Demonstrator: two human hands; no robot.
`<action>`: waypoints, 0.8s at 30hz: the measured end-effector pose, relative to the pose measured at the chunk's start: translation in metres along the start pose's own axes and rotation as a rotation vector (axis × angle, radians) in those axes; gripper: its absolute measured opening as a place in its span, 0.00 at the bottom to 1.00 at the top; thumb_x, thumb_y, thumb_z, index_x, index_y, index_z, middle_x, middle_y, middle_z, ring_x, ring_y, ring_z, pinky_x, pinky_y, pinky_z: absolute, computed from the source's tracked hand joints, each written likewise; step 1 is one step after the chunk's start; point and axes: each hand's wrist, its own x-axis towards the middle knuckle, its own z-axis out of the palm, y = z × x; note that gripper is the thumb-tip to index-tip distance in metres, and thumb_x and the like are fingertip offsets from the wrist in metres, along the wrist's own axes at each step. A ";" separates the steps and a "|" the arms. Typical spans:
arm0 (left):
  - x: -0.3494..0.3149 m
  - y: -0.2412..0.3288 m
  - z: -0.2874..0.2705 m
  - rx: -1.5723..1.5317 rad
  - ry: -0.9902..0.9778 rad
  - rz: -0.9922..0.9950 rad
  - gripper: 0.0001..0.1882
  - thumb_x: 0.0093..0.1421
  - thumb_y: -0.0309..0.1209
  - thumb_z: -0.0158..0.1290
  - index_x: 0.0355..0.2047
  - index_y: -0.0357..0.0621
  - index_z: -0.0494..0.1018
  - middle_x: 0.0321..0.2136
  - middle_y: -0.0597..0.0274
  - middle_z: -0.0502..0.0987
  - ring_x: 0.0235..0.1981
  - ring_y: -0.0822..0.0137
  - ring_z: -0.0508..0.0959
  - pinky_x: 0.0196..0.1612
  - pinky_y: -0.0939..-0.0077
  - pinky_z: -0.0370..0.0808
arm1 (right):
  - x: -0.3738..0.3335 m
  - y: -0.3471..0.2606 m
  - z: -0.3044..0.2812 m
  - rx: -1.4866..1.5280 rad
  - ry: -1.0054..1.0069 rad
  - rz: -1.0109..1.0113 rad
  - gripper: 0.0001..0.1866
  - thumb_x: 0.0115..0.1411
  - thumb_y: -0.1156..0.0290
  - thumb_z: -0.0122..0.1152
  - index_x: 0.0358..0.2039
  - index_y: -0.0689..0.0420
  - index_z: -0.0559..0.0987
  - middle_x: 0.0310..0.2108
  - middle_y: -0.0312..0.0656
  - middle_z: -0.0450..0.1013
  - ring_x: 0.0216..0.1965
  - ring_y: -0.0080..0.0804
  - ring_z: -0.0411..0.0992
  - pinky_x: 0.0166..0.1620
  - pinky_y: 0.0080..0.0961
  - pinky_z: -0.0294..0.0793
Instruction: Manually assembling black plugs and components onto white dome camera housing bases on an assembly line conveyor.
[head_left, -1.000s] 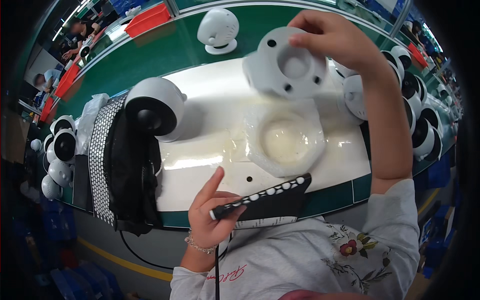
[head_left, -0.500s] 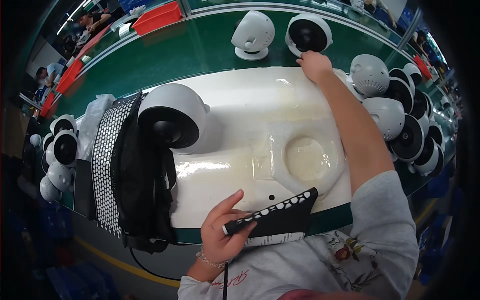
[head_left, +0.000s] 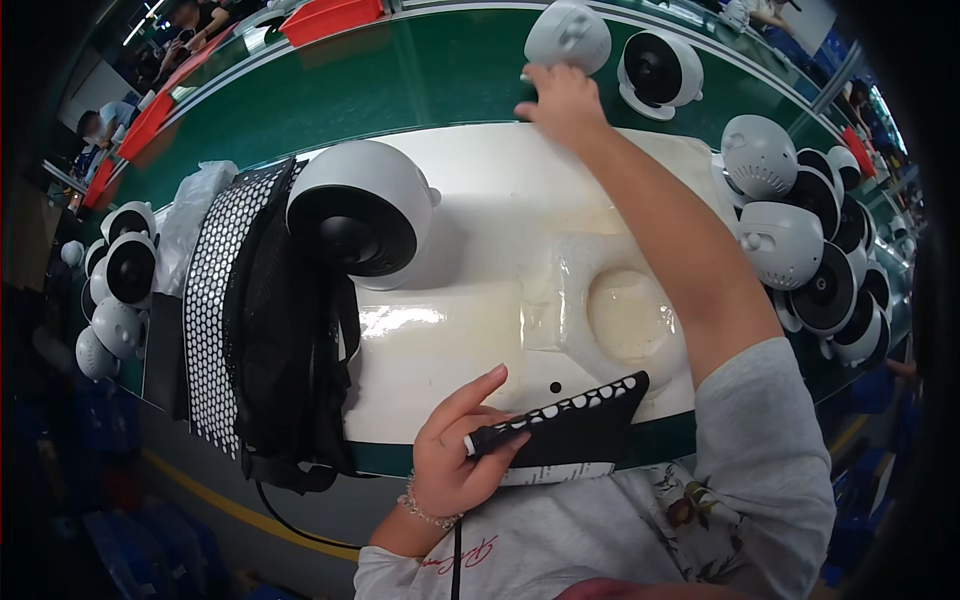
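Head view: far from the table, I saw a red tray (head_left: 332, 22) beyond the back of the green table (head_left: 420, 85), its inside unclear to me, and blue bins (head_left: 140, 555) on the floor, too dark to make out. A plastic-covered ring (head_left: 577, 325) lay on the white mat (head_left: 450, 390), its round hollow showing the surface below. For writing, I had red script on the grey shirt (head_left: 630, 540) and a pale label strip (head_left: 565, 474) beneath the black panel (head_left: 580, 435). The left hand (head_left: 455, 455) pinched that panel's dotted end near the front edge. Well apart, the right hand (head_left: 563, 105) reached across to the lower part of a round white device (head_left: 568, 38); whether it gripped, I couldn't tell. A black-faced device (head_left: 660, 75) stood just right of it.
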 end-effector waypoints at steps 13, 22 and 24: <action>-0.018 0.003 0.012 -0.127 0.098 -0.157 0.07 0.42 0.18 0.58 0.24 0.34 0.72 0.17 0.61 0.73 0.17 0.74 0.70 0.21 0.83 0.66 | -0.184 0.052 -0.149 1.078 0.176 -0.128 0.13 0.55 0.62 0.56 0.32 0.60 0.72 0.25 0.32 0.70 0.26 0.14 0.65 0.30 0.12 0.65; -0.018 0.024 0.046 -0.148 0.005 -0.034 0.07 0.41 0.16 0.58 0.22 0.35 0.71 0.19 0.60 0.73 0.18 0.72 0.71 0.23 0.82 0.67 | -0.250 0.054 -0.129 1.279 -0.122 0.014 0.13 0.58 0.66 0.53 0.39 0.62 0.68 0.28 0.33 0.68 0.28 0.12 0.64 0.34 0.09 0.63; -0.019 0.024 0.049 -0.186 0.015 -0.054 0.07 0.42 0.16 0.57 0.23 0.34 0.71 0.19 0.61 0.73 0.18 0.74 0.70 0.22 0.83 0.66 | -0.254 0.059 -0.128 1.342 -0.050 0.045 0.15 0.56 0.68 0.55 0.40 0.62 0.68 0.32 0.36 0.68 0.32 0.16 0.65 0.37 0.13 0.64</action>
